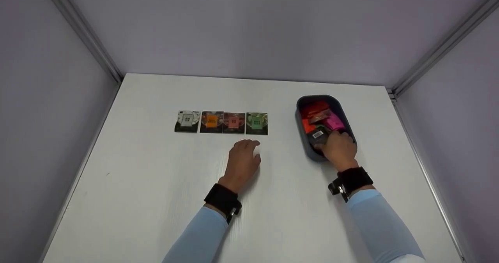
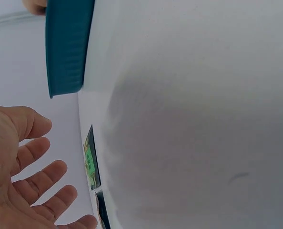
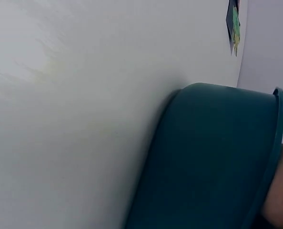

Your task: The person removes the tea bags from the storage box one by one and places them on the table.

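My right hand (image 1: pixel 340 149) reaches into a dark blue-green oblong box (image 1: pixel 304 138) filled with colourful sachets. Its thumb lies by a black sachet (image 1: pixel 319 135) with a white barcode label; the other fingertips are hidden, so I cannot tell whether they grip it. The right wrist view shows mostly the box's outer wall (image 3: pixel 203 157). My left hand (image 1: pixel 242 163) hovers with relaxed, spread fingers, holding nothing, just below a row of flat square sachets. From left to right these are a white one (image 1: pixel 187 120), an orange one (image 1: pixel 211 121), a red one (image 1: pixel 234 122) and a green one (image 1: pixel 257 123).
Inside the box are also red sachets (image 1: pixel 316 107) and a pink one (image 1: pixel 333 120). The white table (image 1: pixel 156 192) is bounded by grey-white panels (image 1: pixel 249 29) at the back and sides. The orange and red sachets lie edge to edge.
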A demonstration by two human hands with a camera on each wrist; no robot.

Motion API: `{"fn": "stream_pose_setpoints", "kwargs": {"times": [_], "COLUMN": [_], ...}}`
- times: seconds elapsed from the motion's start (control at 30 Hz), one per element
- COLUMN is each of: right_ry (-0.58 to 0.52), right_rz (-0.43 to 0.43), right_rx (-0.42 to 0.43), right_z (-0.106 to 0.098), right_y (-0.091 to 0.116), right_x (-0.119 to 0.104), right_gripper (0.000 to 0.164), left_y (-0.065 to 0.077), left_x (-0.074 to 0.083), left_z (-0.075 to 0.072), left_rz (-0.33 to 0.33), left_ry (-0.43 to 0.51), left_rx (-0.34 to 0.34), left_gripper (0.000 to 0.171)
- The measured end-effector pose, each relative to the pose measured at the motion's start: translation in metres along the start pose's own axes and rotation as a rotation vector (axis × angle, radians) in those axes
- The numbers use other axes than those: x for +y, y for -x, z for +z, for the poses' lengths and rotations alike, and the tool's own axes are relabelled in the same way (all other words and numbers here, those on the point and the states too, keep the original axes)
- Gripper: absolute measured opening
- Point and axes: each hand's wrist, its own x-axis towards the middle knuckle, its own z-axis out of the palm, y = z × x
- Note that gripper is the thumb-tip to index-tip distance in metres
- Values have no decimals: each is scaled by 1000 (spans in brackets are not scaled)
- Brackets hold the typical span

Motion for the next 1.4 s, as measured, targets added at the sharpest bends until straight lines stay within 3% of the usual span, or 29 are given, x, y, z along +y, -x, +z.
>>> {"fn": "stream_pose_setpoints", "kwargs": {"times": [0.17,0.27,0.57,0.83,0.93,1.13,1.4], "right_ry": [-57,-104,-216,-381,-454,-659,-855], "right_rz": [10,-5,-82,-335,-404,-488,-545], "right_rx": [10,57,337,581,594,482,420], "right_z": [-8,-17,-40,-24,-11,17,40], "right_y": [1,5,18,36,42,52,58], "right_x": [4,4,-17,-50,-63,-80,-90], "right_gripper": [39,19,19,14,12,20,32], "left_y": [1,1,-2,-4,-4,-4,-6], "left_x": [1,2,7,8,8,8,13], "left_z": [-1,-3,-6,-8,-7,-5,-8], "left_rz": [-21,-36,-85,-119,-134,-186,-364], "left_ry": [21,53,155,238,303,491,918], "left_rx": [-40,-59,-58,-60,-64,-70,-165], "left_gripper": [36,37,38,37,38,39,55]}}
